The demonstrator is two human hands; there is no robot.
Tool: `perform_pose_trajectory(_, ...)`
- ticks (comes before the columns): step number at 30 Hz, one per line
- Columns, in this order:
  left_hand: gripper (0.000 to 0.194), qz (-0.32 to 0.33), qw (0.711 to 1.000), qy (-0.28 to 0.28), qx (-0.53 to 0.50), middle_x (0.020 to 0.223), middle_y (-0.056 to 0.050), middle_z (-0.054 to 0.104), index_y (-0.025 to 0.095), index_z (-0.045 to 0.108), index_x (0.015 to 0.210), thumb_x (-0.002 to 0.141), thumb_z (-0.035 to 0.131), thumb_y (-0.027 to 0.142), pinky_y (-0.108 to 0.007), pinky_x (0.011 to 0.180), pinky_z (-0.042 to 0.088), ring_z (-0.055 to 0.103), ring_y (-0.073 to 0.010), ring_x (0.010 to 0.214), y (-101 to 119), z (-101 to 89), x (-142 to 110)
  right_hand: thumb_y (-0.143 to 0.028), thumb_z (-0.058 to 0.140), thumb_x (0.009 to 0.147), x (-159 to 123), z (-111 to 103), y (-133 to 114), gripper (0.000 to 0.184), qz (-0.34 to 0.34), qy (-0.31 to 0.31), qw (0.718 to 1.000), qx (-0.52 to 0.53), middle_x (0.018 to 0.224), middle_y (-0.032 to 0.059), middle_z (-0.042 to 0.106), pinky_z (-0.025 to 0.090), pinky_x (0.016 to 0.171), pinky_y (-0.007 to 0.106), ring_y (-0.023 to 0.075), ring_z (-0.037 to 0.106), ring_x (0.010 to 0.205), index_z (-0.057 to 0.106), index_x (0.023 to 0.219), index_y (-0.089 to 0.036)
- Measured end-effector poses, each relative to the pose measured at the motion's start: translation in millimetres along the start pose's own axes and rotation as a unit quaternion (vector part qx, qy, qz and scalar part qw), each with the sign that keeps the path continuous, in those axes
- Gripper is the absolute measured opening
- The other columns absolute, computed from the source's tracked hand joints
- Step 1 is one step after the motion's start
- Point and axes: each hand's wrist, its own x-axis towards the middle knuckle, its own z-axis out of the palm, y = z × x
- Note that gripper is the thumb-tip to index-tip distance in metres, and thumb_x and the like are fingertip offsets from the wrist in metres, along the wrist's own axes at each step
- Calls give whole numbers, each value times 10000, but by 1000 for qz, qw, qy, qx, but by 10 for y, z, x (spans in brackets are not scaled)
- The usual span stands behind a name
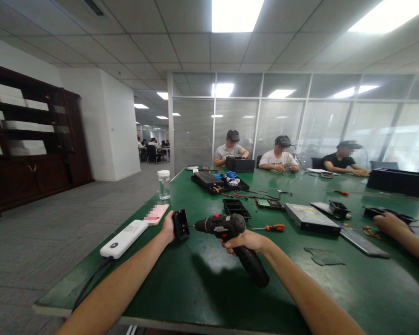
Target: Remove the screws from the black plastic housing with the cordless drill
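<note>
My left hand (168,228) grips a small black plastic housing (181,225) by its left side, its open face turned to the right. In my right hand (242,243) is a black cordless drill (225,226) with red details, its body level and its handle slanting down to the right. The drill's bit points left at the housing; whether the tip touches it I cannot tell. Just beyond the drill lies a black rectangular frame (236,209). To its right a screwdriver (275,228) with an orange and black handle rests on the green table (209,293).
At left are a white power bank (124,238), a pink phone (156,214) and a clear bottle (164,186). A silver disc drive (311,218) and a glass-like shard (323,256) lie to the right. Another person's hand (391,224) reaches in there. Several people sit across the table.
</note>
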Motion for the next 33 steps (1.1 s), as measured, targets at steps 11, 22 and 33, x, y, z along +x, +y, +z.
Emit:
perform_pose_trajectory(11, 328, 5, 1000, 8, 1, 530, -42, 521, 152, 500, 640, 652, 351, 444, -334, 469, 394, 513, -192, 470, 2, 19, -23, -215, 581, 592, -3, 16, -16, 354, 2, -6, 1000, 11, 642, 14, 470, 372, 532, 221, 81, 460, 568, 468, 906, -95)
perform_pose_trajectory(22, 340, -2, 1000, 14, 1, 526, -45, 522, 150, 497, 631, 652, 345, 453, -327, 461, 391, 508, -186, 457, 8, 24, -30, -214, 579, 598, -7, 3, -14, 326, -6, -6, 1000, 7, 649, 15, 470, 370, 529, 225, 82, 458, 565, 478, 886, -101)
perform_pose_trajectory(33, 331, -4, 1000, 16, 3, 530, -39, 522, 150, 502, 649, 658, 345, 441, -314, 470, 391, 512, -182, 470, 13, 30, -32, -232, 605, 565, -5, 25, -31, 372, 6, -3, 1000, 5, 629, 4, 477, 373, 527, 226, 82, 460, 555, 474, 890, -109)
